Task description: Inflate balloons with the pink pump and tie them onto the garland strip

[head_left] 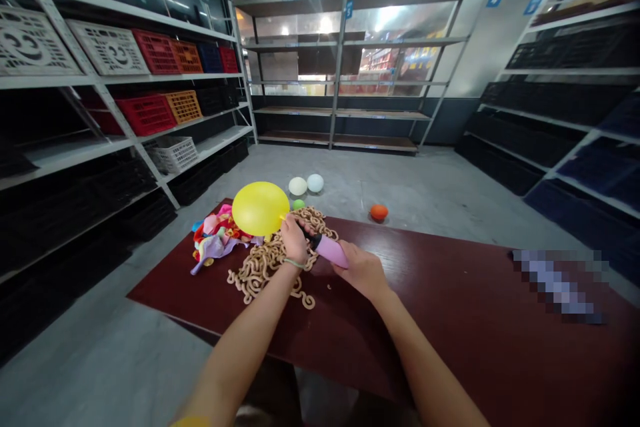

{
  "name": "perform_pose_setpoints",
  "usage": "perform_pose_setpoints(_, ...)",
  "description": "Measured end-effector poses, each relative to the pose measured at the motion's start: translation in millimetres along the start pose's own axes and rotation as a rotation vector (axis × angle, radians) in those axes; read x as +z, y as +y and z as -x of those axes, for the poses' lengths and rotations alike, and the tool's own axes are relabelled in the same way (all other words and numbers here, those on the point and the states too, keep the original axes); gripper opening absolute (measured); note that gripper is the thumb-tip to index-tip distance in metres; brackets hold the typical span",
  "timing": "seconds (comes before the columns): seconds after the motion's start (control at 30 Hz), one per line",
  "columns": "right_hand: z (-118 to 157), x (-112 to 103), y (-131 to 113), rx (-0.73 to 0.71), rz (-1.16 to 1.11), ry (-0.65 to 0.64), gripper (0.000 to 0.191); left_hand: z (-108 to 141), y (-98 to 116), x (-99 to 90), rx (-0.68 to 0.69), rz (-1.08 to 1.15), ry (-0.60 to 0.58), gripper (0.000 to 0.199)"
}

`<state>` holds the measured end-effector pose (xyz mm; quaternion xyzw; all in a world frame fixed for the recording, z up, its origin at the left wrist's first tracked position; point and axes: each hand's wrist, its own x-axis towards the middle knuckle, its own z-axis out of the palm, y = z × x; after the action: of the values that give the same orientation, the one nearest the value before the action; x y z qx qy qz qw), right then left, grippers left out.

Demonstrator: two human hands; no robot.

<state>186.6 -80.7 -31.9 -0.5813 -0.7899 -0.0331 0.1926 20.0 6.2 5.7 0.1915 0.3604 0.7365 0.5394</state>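
Note:
A yellow balloon, swollen with air, hangs over the far left part of the table. My left hand is closed around its neck, at the black front end of a pink balloon pump. My right hand grips the rear of that pump, fingers wrapped round it. Where the neck meets the nozzle is mostly hidden by my left fingers. Under my hands lies a heap of curly tan strands. Left of it sits a pile of limp, many-coloured balloons.
The dark red table bears a blurred-out object at its right. Beyond the far edge, two pale balloons, a green balloon and an orange balloon show. Shelves with crates stand left; racks stand behind.

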Motion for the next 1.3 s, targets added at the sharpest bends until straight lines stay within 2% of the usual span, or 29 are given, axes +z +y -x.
perform_pose_setpoints(0.07, -1, -3, 6, -0.026, 0.02, 0.006, 0.046, -10, 14, -1.9, 0.035, 0.003, 0.002, 0.024)
perform_pose_setpoints(0.23, -2, -10, 23, -0.003, 0.121, 0.048, 0.048, -42, 70, -10.0, 0.152, 0.036, 0.019, 0.02)
perform_pose_setpoints(0.33, -1, -13, 23, 0.026, 0.157, 0.047, 0.052, -47, 85, -13.7, 0.175, 0.077, 0.035, 0.02)
perform_pose_setpoints(0.43, 0, -12, 10, 0.031, 0.172, 0.014, 0.052, -36, 72, -13.3, 0.146, 0.09, 0.05, 0.022)
perform_pose_setpoints(0.63, 2, 0, -12, 0.089, 0.126, -0.025, 0.052, 1, 4, -4.8, 0.028, 0.011, -0.004, 0.024)
perform_pose_setpoints(0.77, 1, 1, -11, 0.064, 0.111, -0.083, 0.053, 1, -20, -13.4, -0.021, 0.031, 0.014, 0.029)
perform_pose_setpoints(0.87, -2, -3, -12, 0.023, 0.094, -0.171, 0.051, -7, -24, -26.7, -0.063, 0.05, 0.022, 0.027)
perform_pose_setpoints(1.0, 2, -11, -11, 0.022, 0.064, -0.246, 0.048, -14, -19, -37.5, -0.058, 0.104, -0.006, 0.025)
perform_pose_setpoints(1.2, 51, -29, 26, 0.042, 0.063, -0.264, 0.049, -16, -5, -36.4, -0.049, 0.167, -0.044, 0.026)
perform_pose_setpoints(1.3, 64, -37, 30, 0.08, 0.106, -0.281, 0.049, -13, -5, -36.2, -0.06, 0.175, -0.046, 0.026)
